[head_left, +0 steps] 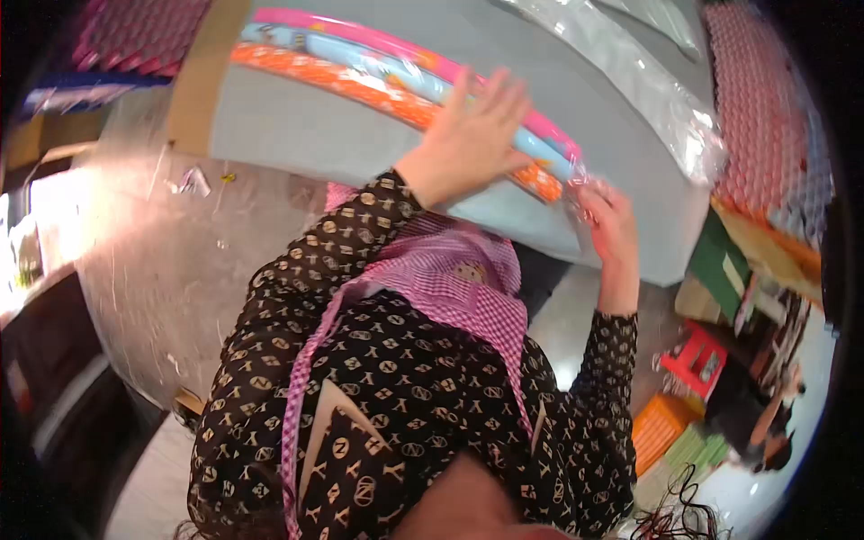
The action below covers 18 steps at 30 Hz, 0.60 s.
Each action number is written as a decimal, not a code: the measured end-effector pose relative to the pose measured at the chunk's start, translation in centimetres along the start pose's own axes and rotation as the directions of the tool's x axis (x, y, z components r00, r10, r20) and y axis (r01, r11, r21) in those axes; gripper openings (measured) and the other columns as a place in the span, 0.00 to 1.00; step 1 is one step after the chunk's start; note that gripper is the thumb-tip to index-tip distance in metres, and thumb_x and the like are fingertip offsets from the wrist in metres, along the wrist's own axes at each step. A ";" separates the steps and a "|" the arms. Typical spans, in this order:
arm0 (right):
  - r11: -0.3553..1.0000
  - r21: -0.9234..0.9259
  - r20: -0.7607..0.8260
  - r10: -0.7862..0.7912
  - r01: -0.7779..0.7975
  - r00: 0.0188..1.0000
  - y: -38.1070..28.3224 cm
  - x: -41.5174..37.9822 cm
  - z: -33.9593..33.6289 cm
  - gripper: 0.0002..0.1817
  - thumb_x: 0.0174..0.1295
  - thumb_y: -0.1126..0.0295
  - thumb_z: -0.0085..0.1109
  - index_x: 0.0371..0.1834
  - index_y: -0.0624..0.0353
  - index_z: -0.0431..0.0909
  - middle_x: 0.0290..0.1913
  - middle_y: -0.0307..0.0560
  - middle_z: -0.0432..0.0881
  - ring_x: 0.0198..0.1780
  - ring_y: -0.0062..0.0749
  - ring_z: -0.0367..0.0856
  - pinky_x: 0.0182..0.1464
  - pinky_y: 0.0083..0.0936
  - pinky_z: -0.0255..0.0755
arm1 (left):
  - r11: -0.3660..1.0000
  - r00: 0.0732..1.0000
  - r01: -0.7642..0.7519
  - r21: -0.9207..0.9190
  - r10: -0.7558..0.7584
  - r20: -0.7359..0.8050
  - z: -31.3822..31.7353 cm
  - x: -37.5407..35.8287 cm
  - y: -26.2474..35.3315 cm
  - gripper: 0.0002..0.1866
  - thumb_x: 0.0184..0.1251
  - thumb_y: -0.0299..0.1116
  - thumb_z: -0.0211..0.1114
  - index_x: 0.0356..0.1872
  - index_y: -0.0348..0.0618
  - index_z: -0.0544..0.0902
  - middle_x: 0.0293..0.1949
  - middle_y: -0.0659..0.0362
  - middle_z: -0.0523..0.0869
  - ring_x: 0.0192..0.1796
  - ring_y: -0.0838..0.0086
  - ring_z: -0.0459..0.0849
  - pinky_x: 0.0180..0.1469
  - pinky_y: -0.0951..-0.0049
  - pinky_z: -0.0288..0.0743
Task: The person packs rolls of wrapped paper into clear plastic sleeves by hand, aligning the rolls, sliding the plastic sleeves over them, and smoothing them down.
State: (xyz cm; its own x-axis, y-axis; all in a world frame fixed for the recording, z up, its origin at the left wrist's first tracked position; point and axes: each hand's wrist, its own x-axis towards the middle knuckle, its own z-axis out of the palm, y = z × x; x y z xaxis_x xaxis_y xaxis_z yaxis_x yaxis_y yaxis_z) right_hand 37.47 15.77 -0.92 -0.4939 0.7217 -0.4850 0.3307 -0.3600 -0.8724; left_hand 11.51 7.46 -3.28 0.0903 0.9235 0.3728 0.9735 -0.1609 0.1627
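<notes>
Fingers of the left hand (472, 135) lie spread and flat on the bundle of coloured rods (396, 76), whose long axis runs up-left across the grey table (297, 135); the right hand (612, 220) pinches the clear wrapper (576, 184) at its near end.

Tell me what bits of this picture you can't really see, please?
Head view only:
- Coloured strips: the middle part is hidden under the left hand.
- Plastic wrap: the right hand pinches its end; its fingertips are blurred against the clear film.
- Pictures printed on the strips: too small and blurred to tell.
- Things on the floor at right: bent by the lens and cut off by the dark edge.
</notes>
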 end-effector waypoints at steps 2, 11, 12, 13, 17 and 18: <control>1.000 0.008 -0.017 0.018 -0.018 1.000 -0.4 -0.2 0.7 0.14 0.65 0.72 0.57 0.49 0.69 0.82 0.33 0.34 0.78 0.28 0.13 0.67 0.28 0.13 0.57 | 0.999 1.000 0.011 0.040 -0.011 0.004 0.0 0.0 0.1 0.37 0.64 0.59 0.58 0.65 0.39 0.73 0.69 0.53 0.72 0.75 0.58 0.62 0.74 0.41 0.47; 0.991 0.126 0.077 0.030 -0.039 0.997 -0.4 0.4 0.2 0.16 0.67 0.73 0.56 0.52 0.74 0.79 0.31 0.36 0.76 0.26 0.15 0.65 0.28 0.15 0.57 | 1.000 0.999 -0.007 -0.014 0.007 -0.033 -0.5 -0.2 0.1 0.37 0.64 0.58 0.58 0.64 0.37 0.73 0.68 0.50 0.72 0.75 0.56 0.62 0.74 0.40 0.47; 0.986 0.159 0.065 0.037 -0.047 0.997 -0.5 0.3 0.3 0.15 0.67 0.73 0.56 0.52 0.74 0.79 0.33 0.38 0.78 0.26 0.15 0.65 0.28 0.16 0.57 | 1.000 0.999 -0.010 -0.019 0.009 -0.041 -0.6 -0.2 0.1 0.37 0.64 0.58 0.58 0.64 0.37 0.73 0.68 0.50 0.72 0.75 0.56 0.62 0.74 0.40 0.47; 0.980 0.192 0.052 0.046 -0.056 0.998 -0.5 0.3 0.4 0.15 0.67 0.73 0.56 0.52 0.74 0.79 0.35 0.40 0.80 0.26 0.15 0.65 0.28 0.16 0.58 | 1.000 0.999 -0.013 -0.025 0.012 -0.048 -0.6 -0.2 0.2 0.38 0.64 0.59 0.58 0.65 0.37 0.73 0.68 0.50 0.72 0.75 0.56 0.61 0.74 0.39 0.46; 0.970 0.226 0.033 0.088 -0.093 0.996 -0.5 0.4 0.5 0.15 0.67 0.73 0.57 0.52 0.74 0.79 0.40 0.43 0.83 0.25 0.15 0.65 0.29 0.16 0.60 | 1.000 0.999 -0.002 -0.006 0.001 -0.051 -0.8 -0.2 0.2 0.37 0.64 0.59 0.58 0.63 0.38 0.75 0.67 0.52 0.73 0.75 0.57 0.62 0.75 0.40 0.45; 0.962 0.254 0.039 0.088 -0.095 0.995 -0.6 0.4 0.6 0.15 0.67 0.73 0.57 0.51 0.73 0.79 0.41 0.44 0.83 0.24 0.16 0.66 0.29 0.17 0.61 | 1.000 0.999 0.001 -0.004 -0.002 -0.049 -0.8 -0.3 0.2 0.37 0.64 0.59 0.58 0.63 0.38 0.75 0.67 0.52 0.73 0.75 0.57 0.62 0.75 0.40 0.45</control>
State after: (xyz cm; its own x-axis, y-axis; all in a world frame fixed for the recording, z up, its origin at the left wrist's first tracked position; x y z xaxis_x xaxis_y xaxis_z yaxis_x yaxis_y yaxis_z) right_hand 36.59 15.94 -0.66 -0.4940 0.6634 -0.5620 0.1608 -0.5655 -0.8089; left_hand 11.51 6.91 -2.59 0.0782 0.9056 0.4169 0.9728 -0.1608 0.1666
